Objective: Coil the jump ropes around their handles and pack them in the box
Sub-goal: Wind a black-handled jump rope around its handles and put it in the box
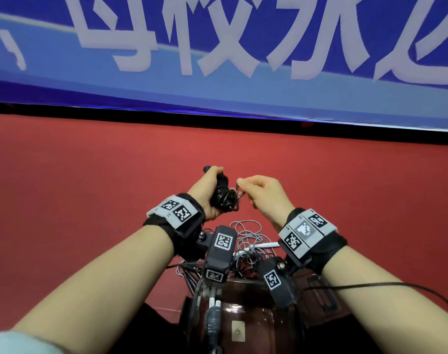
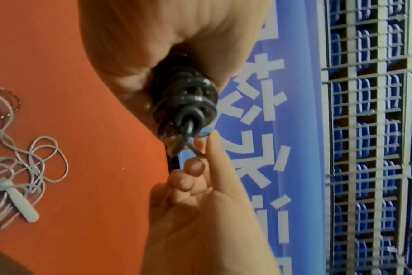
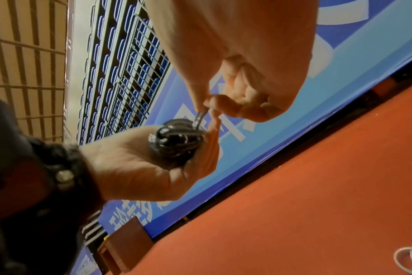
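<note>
Hands are raised together above the red floor point(image 1: 90, 200). Left hand point(image 1: 209, 192) is wrapped around the black jump rope handles with glossy black cord coiled round them point(image 1: 221, 194). Just right of that grip, right hand point(image 1: 265, 194) pinches the free loop of the same cord between thumb and forefinger, remaining fingers curled. Below both grips, a loose grey jump rope with white handles point(image 2: 24, 193) lies tangled on the floor.

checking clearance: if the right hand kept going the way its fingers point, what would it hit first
Probably the black rope coil in the left hand; the right hand already pinches a loop of it.
</note>
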Available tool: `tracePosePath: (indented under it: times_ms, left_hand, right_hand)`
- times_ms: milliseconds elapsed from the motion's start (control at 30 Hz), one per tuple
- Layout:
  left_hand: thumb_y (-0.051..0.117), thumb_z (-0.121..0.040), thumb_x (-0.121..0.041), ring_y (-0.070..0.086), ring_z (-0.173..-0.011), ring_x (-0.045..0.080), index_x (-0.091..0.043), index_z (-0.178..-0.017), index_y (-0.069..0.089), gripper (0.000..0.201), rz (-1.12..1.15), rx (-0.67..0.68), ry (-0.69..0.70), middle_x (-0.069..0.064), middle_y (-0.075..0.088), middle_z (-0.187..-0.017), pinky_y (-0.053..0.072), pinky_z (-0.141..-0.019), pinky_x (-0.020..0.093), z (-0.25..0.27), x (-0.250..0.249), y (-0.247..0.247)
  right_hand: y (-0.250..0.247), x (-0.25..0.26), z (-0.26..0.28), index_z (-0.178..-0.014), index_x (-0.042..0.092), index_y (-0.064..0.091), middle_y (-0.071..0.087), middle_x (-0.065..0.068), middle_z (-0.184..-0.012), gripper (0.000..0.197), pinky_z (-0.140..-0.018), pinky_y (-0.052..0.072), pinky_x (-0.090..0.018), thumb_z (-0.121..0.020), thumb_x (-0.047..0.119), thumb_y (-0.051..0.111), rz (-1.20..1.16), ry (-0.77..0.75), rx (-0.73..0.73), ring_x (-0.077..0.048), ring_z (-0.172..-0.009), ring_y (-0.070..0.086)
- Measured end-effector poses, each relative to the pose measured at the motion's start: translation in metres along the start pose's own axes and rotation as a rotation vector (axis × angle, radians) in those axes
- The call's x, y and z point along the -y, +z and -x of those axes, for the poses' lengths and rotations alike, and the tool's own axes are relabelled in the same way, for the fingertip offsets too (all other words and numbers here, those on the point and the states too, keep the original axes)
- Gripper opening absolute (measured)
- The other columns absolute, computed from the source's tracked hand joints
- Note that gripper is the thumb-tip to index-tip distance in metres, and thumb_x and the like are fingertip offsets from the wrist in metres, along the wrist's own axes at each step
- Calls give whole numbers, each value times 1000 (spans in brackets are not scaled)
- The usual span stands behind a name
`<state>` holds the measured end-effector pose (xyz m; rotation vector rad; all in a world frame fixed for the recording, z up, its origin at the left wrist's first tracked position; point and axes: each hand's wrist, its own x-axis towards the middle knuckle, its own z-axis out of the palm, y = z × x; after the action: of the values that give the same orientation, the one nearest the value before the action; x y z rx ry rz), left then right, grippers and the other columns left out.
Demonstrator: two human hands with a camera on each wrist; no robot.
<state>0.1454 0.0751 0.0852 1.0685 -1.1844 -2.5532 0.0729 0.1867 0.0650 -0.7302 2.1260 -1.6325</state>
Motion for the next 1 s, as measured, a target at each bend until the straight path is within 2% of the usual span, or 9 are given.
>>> tracePosePath:
  times_ms: [200, 333, 400, 533, 700, 800, 900, 933, 1000]
  left_hand:
    - [56, -95, -42, 56, -63, 18, -8, -103, 49, 36, 171, -154, 56, 6, 51, -76, 55, -59, 32, -13, -16, -15]
    - [62, -91, -38, 56, -64, 19, -9, -109, 51, 35, 239, -199, 131, 5, 50, -78, 56, -68, 33, -21, -18, -18]
    - [63, -91, -34, 53, -63, 19, -10, -104, 50, 31, 251, -175, 148, 5, 48, -74, 54, -70, 31, -22, -14, -14]
    - [61, -92, -33, 52, -61, 19, -12, -94, 51, 24, 184, -83, 147, 6, 51, -72, 52, -71, 33, -16, -8, -5]
    - [52, -96, -33, 59, -76, 26, -12, -88, 50, 23, 14, 125, 26, 9, 52, -80, 54, -83, 45, -10, 6, 3]
    - [48, -95, -32, 60, -80, 28, -12, -87, 52, 22, -140, 197, -63, 7, 55, -80, 53, -92, 46, -8, 17, 5]
    - [46, -93, -38, 61, -64, 20, -16, -82, 54, 26, -366, 153, -117, 3, 56, -75, 49, -70, 29, -1, 21, 6]
    - [46, -93, -41, 62, -66, 19, -16, -82, 54, 28, -437, 107, -123, 3, 57, -77, 48, -73, 29, 0, 20, 6]
    - [48, -92, -43, 59, -95, 25, -13, -97, 56, 31, -583, -10, -94, 9, 59, -100, 42, -90, 37, -4, 18, 0]
  right_hand:
    - [-5, 3, 1, -103, 11, 60, 53, 3, -63, 22, -45, 37, -18, -92, 30, 65, -206, 201, 57, -3, -44, 45]
    - [-4, 0, 0, -89, 9, 61, 58, -3, -73, 5, -48, 42, -19, -93, 13, 61, -160, 186, 47, -8, -54, 53]
    - [-2, -3, -1, -94, 9, 62, 61, -6, -84, 3, -55, 48, -22, -92, 11, 60, -184, 203, 51, -12, -67, 58]
    - [-2, -8, -9, -121, 17, 52, 56, -3, -111, 43, -91, 50, -40, -84, 34, 67, -6, 199, -41, -17, -101, 55]
    - [-8, -6, -11, -127, 15, 54, 66, -3, -114, 45, -83, 52, -34, -90, 39, 64, -26, 217, 179, -18, -101, 66]
    - [-8, -15, -9, -123, 13, 57, 69, -6, -108, 37, -61, 50, -27, -92, 32, 64, -65, 295, 293, -15, -75, 66]
    - [-7, -26, -8, -118, 8, 62, 70, -4, -95, 35, -54, 41, -24, -91, 30, 66, 5, 314, 338, -16, -69, 63]
    - [-6, -30, -8, -117, 5, 63, 70, -6, -94, 37, -55, 41, -25, -90, 30, 67, 15, 337, 357, -20, -74, 62]
    - [-3, -39, -7, -113, -1, 65, 68, -10, -95, 42, -57, 42, -27, -89, 33, 68, 35, 392, 391, -26, -81, 56]
